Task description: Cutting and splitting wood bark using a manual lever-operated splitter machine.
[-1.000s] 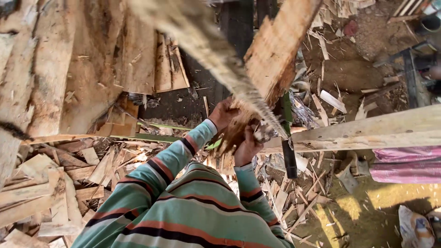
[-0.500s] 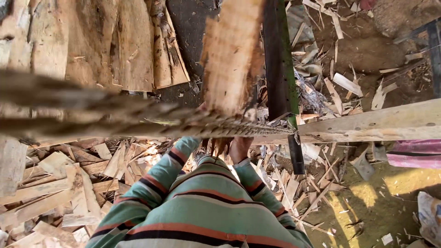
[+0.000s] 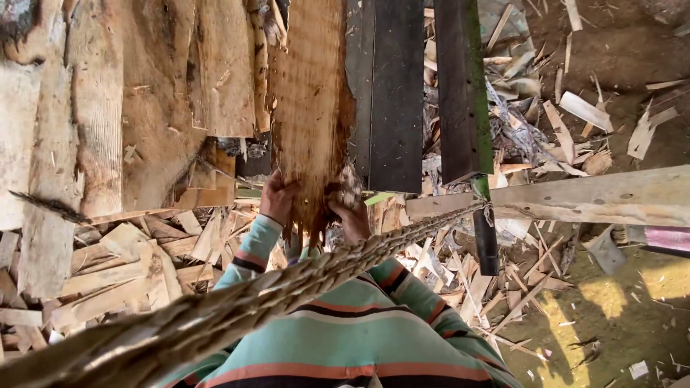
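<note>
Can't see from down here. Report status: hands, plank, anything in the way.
Left hand and right hand both grip the rough plank at its near end. Thick rope crosses below the hands. Scrap wood underneath.

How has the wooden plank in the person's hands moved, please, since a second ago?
Yes: the wooden plank has swung from tilting right to pointing straight ahead, left of the dark beam.

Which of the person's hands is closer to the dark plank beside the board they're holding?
The right hand. It grips the rough wooden board on the side just below the dark plank; the left hand holds the board's far edge.
</note>
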